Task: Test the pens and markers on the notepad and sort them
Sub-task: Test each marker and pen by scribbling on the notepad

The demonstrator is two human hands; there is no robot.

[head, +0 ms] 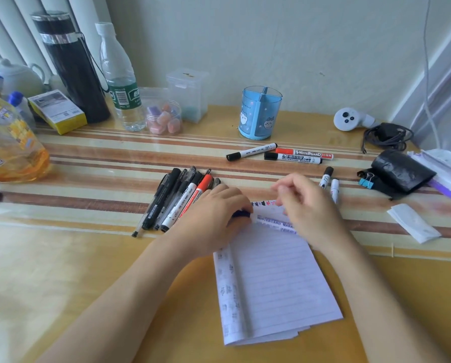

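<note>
A lined notepad [274, 279] lies in front of me on the table. Over its top edge I hold a white whiteboard marker [270, 221] with a dark blue cap. My left hand [214, 213] grips the capped end, and my right hand [308, 208] holds the barrel. A bundle of several pens and markers [177, 197] lies just left of my left hand. Three markers [279, 153] lie further back, and two more markers [330, 183] rest right of my right hand.
A blue divided pen holder [259, 113] stands at the back. Bottles, a flask [72, 66] and clear boxes [177, 106] crowd the back left. A black pouch [400, 171], cable, white controller [350, 119] and folded paper [413, 222] sit on the right.
</note>
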